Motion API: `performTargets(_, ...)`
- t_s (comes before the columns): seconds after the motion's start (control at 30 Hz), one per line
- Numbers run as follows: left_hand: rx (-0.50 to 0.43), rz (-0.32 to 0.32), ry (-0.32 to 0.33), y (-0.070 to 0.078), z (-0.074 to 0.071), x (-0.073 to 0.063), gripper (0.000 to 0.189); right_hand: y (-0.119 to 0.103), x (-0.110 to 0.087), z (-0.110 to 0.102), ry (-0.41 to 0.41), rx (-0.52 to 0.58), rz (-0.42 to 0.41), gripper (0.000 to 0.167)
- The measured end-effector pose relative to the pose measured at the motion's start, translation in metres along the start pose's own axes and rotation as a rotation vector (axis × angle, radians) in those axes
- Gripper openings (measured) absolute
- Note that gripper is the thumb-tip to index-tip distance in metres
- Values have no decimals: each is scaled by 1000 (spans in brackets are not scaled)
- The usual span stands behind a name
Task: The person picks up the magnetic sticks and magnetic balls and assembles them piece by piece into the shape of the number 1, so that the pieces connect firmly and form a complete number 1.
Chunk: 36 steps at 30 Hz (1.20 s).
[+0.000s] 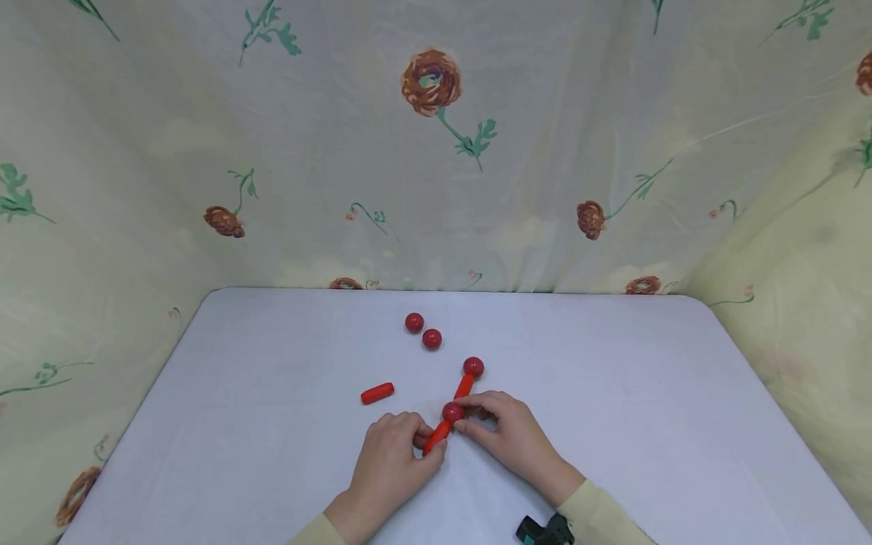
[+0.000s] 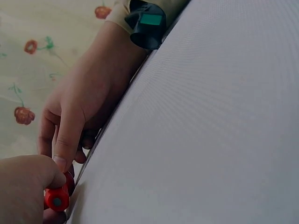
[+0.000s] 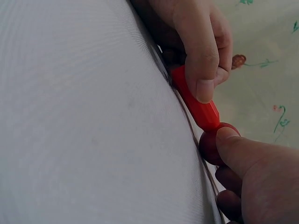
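My left hand (image 1: 400,454) pinches a bright red rod (image 1: 437,437) between thumb and fingers. Its upper end meets a dark red ball (image 1: 453,412), which my right hand (image 1: 507,435) holds between thumb and forefinger. Beyond that ball runs a second red rod (image 1: 464,386), topped by another red ball (image 1: 473,368), so the pieces form one slanting line. In the right wrist view the faceted rod (image 3: 202,109) butts against the ball (image 3: 210,147) under my right thumb. The left wrist view shows a grey round spot on the near end of the rod (image 2: 57,198).
A loose red rod (image 1: 378,393) lies to the left of the hands. Two loose red balls (image 1: 414,323) sit farther back on the white table (image 1: 613,378). Flowered cloth (image 1: 531,136) hangs around the table. A black wrist device (image 1: 545,530) shows beside the right sleeve.
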State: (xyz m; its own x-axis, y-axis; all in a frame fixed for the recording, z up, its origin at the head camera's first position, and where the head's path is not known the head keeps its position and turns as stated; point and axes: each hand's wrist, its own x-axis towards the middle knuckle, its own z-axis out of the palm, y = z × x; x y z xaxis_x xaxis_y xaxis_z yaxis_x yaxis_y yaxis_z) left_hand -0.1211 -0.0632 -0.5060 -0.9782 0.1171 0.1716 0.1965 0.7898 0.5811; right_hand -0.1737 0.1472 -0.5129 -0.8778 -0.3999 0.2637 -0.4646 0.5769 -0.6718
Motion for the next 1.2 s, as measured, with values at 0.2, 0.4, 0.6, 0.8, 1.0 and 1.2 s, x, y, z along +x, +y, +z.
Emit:
performTargets(0.2,-4,3,-4,0,-1,-1,25,-1,0,0,-5,-7,26,33)
performTargets(0.4,-5,1,-7,0,-1,-1,24,-1,0,0,3,-12,9,33)
performTargets(0.6,-14,18,-1,-1,0,-1,22,0,0,1,6,-6,-5,33)
performTargets(0.8,-16,21,1,-2,1,-1,22,0,0,2,20,-8,-19,31)
performTargets(1.0,-16,29,14,-3,2,-1,20,-1,1,3,40,10,-26,30)
performTargets(1.2,-16,28,6,-3,2,0,21,-2,1,4,36,6,4,29)
